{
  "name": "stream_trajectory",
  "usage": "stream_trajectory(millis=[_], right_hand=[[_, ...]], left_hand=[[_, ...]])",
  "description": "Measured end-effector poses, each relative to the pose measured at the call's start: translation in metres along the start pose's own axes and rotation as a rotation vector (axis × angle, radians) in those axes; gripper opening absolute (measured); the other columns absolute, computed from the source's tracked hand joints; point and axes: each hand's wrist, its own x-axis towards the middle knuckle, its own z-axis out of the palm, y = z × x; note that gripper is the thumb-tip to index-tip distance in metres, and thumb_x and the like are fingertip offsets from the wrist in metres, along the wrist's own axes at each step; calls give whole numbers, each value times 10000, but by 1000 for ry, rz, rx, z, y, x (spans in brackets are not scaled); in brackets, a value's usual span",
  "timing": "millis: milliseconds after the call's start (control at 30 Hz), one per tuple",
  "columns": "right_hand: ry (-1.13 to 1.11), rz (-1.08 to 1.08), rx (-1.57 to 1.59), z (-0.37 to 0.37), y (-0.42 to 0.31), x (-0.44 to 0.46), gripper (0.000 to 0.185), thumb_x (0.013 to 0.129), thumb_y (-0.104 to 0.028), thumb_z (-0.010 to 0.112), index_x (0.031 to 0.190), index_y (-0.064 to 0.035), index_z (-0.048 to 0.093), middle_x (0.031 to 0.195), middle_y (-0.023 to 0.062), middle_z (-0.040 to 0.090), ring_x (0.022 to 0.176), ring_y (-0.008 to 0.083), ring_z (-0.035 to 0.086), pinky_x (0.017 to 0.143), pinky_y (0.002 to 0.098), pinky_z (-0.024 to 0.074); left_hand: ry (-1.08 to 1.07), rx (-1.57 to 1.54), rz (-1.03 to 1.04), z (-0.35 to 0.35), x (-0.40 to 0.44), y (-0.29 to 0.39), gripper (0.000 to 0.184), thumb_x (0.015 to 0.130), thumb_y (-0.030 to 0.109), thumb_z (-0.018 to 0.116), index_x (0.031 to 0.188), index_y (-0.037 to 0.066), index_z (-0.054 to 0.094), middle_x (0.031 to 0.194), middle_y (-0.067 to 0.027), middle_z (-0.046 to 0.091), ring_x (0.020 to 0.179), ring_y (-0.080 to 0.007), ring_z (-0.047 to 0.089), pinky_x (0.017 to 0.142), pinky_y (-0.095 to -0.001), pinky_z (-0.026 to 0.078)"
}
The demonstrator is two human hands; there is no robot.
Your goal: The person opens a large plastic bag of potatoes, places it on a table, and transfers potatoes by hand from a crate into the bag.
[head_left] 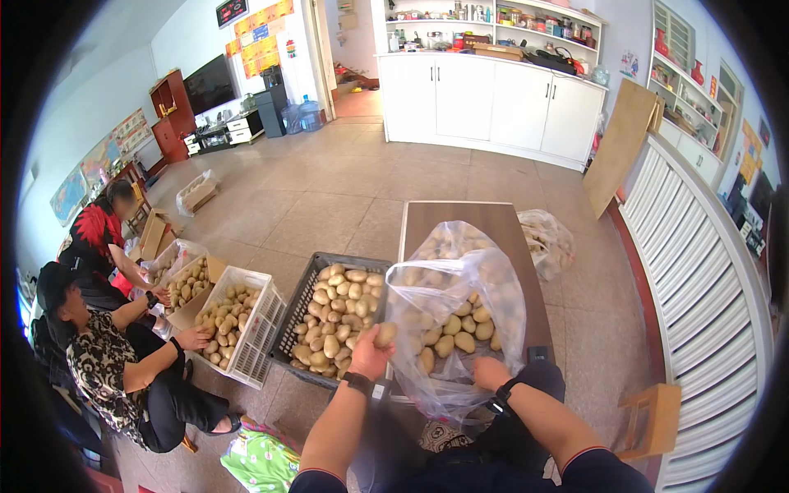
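My left hand (pixel 371 358) is closed on a potato (pixel 385 334), between the black crate and the clear plastic bag. The open bag (pixel 403 294) stands on a brown-topped low table (pixel 532 306) in front of me, with many potatoes (pixel 453 335) inside. At its near right side is my right hand (pixel 491 374), its fingers curled inward by the bag's mouth; what they grip is hidden. To the left, the black plastic crate (pixel 287 327) is heaped with potatoes (pixel 339 312).
Two people (pixel 103 361) (pixel 100 232) sit at the left, handling potatoes in a white crate (pixel 251 349) and cardboard boxes (pixel 191 306). Another potato bag (pixel 546 238) lies beyond the table. A wooden stool (pixel 653 419) and white railing (pixel 699 271) stand right; a green bag (pixel 259 462) lies near my left.
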Motion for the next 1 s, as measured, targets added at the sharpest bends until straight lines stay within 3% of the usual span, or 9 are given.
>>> stream_trajectory(millis=[167,433,700,767,833,900,933,967,1000], right_hand=[[-145,103,-166,4,9,1,299,832,-199,564,1060,-45,681,1122,180,679,1067,346,643,891,468,514],[-283,144,-225,-9,0,-6,483,816,-464,659,1130,-99,701,1175,108,687,1097,289,651,922,478,479],[-370,109,-245,-5,0,0,543,775,-494,687,1138,-90,696,1166,128,686,1094,297,649,916,463,490],[-395,98,-227,5,7,2,549,769,-485,689,1141,-81,694,1163,142,684,1089,307,649,911,455,498],[-382,78,-200,14,13,9,562,755,-459,689,1137,-47,688,1156,173,679,1080,330,646,910,440,507],[-366,48,-183,19,18,9,532,744,-444,679,1086,-37,705,1128,190,680,1058,345,646,911,439,507],[-324,31,-164,20,18,11,504,734,-428,668,1034,-27,722,1101,207,681,1035,361,647,913,437,508],[-344,25,-167,20,16,12,504,734,-428,668,1034,-27,722,1101,207,681,1035,361,647,913,437,508],[-324,5,-174,19,15,13,489,730,-421,664,1004,-21,725,1086,214,682,1017,367,650,903,442,509]], left_hand=[[128,-108,66,-25,25,5,278,971,276,556,1123,44,571,985,-106,624,776,-249,592,689,-363,541],[295,-234,118,-67,50,19,328,963,215,559,1220,21,496,1105,-141,585,879,-287,602,699,-394,574],[374,-254,207,-78,48,30,346,959,176,557,1268,41,482,1232,-147,547,1003,-319,595,710,-407,603],[503,1638,730,-84,27,27,446,868,372,671,1157,38,612,1009,-184,686,910,-325,666,727,-413,556],[566,1683,663,-91,32,28,537,817,497,683,1104,45,647,908,-195,703,865,-337,679,749,-414,533],[575,1642,669,-100,38,26,577,834,535,648,1122,34,639,951,-202,701,897,-355,673,776,-422,531],[547,1602,482,-75,16,40,591,832,536,652,1118,18,641,977,-216,696,932,-372,664,805,-432,523],[632,1704,641,-90,29,32,574,853,532,629,1085,8,652,955,-211,698,924,-376,666,807,-436,522],[643,1737,645,-108,42,27,559,866,532,613,1056,8,661,940,-210,699,916,-377,667,800,-440,523]])
